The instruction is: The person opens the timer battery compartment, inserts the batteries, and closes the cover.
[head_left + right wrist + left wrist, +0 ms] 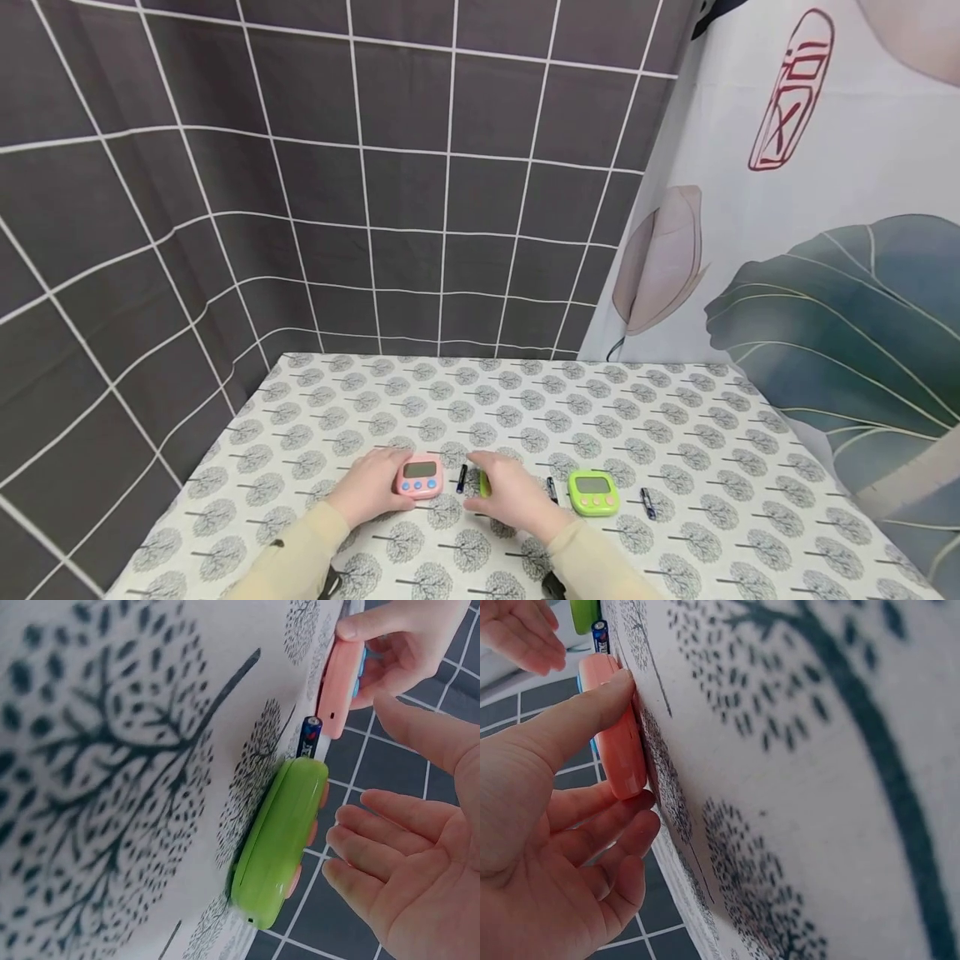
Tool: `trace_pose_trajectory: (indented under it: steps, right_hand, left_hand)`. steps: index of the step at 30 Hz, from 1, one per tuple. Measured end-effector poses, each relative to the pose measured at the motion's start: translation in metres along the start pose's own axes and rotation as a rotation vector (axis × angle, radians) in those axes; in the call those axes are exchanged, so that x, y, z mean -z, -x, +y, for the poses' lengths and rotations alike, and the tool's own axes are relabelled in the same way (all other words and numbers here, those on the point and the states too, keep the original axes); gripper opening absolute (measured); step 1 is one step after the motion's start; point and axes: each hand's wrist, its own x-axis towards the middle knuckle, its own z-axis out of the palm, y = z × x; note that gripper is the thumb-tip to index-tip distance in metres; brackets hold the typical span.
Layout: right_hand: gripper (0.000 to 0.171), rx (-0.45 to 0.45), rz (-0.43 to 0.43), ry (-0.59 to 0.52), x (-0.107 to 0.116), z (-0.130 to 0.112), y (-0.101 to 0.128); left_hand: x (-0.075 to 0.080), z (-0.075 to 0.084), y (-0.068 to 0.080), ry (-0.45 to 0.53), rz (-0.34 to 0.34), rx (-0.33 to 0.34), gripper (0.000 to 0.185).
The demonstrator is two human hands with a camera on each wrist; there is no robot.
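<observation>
A pink digital timer [420,477] with blue buttons lies face up on the patterned cloth. My left hand [372,485] holds it by the near and far edges, thumb on one and fingers curled at the other, as the left wrist view shows. Over a green timer [281,840] hovers my right hand [513,496], its fingers extended and apart from the casing in the right wrist view. From the head, that hand covers most of this timer. Between the pink and green timers lies a small dark battery [462,478].
To the right of my right hand, a second battery [552,489] lies partly hidden beside it. Another green timer [593,492] with pink buttons is farther right, then a third battery [648,503]. A dark gridded curtain [405,192] hangs behind the cloth-covered table [420,387].
</observation>
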Motion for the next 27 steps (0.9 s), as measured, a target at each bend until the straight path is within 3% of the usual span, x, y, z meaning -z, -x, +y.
trace_pose_trajectory:
  steps: [15,27]
  right_hand:
    - [0.076,0.005,-0.057,-0.052,0.003,-0.010,-0.013]
    - [0.075,0.042,-0.075,-0.074,-0.009,-0.018,-0.018]
  left_hand:
    - [0.002,0.003,-0.001,-0.007,0.007,-0.011,0.074]
    - [-0.001,0.003,0.001,0.001,0.027,-0.020,0.072]
